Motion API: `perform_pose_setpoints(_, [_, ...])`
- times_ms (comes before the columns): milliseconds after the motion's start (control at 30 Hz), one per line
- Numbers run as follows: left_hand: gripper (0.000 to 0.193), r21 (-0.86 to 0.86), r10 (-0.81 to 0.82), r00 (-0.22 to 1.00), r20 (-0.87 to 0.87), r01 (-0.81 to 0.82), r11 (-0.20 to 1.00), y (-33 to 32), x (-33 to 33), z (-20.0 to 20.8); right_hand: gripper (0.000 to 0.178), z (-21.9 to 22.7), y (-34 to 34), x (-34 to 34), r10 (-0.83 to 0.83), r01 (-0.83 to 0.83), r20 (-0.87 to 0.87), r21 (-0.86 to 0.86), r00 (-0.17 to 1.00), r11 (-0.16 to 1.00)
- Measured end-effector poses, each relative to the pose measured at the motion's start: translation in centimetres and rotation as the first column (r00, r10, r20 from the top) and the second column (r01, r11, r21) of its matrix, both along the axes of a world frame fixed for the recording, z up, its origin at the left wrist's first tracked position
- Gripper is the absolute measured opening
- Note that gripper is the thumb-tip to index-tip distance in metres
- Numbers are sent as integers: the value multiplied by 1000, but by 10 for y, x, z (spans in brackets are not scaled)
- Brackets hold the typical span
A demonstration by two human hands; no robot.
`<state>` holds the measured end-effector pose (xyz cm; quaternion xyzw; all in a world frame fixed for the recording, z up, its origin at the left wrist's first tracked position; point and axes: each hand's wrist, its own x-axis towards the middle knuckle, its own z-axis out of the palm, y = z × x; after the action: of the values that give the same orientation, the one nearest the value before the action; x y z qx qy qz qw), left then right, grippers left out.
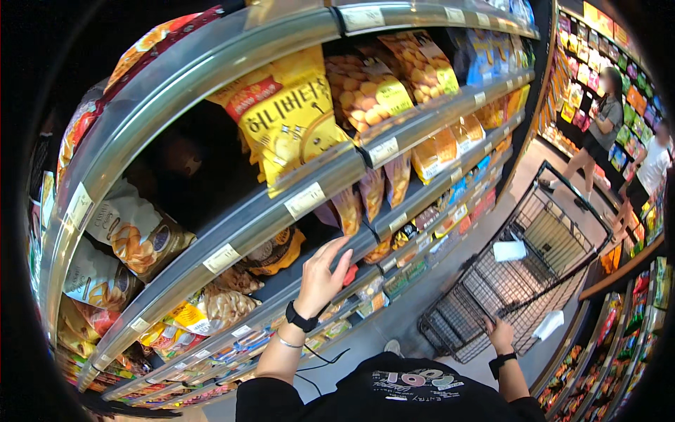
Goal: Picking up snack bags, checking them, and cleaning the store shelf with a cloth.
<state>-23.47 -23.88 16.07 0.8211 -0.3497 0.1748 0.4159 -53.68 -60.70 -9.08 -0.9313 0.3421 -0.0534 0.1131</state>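
Black wire (pixel 450 323) is filling the grip of the right hand (pixel 500 336), probably steadying the cart (pixel 510 281) right of the shelves (pixel 264 225), while the left hand (pixel 320 278), loosely spread, seemingly empty, is hovering before them, lower than their yellow bag (pixel 292 126).

Dark gap (pixel 172 158) left of yellow bag (pixel 292 119) seems open; shelf lip (pixel 264 228) fronts it; cart (pixel 484 283) blocks right side

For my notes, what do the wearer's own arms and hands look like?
The left hand and right hand are bare, below short black sleeves. The left forearm wears a black wristband and silvery bracelet, the right forearm a dark wristband. A thin black cable shows beside the left forearm.
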Motion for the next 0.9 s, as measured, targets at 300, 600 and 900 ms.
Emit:
perform_pose_setpoints(300, [75,-346,-56,997,57,72,935,18,14,116,39,5,5,9,20,-19,33,-33,999,999])
perform_pose_setpoints(600, [83,-347,-19,984,-176,-44,937,15,65,162,42,3,4,13,38,-38,-10,-1,999,999])
perform_pose_setpoints(900, [51,-205,17,934,-358,-96,974,11,86,175,41,12,3,15,48,-44,-66,61,997,997])
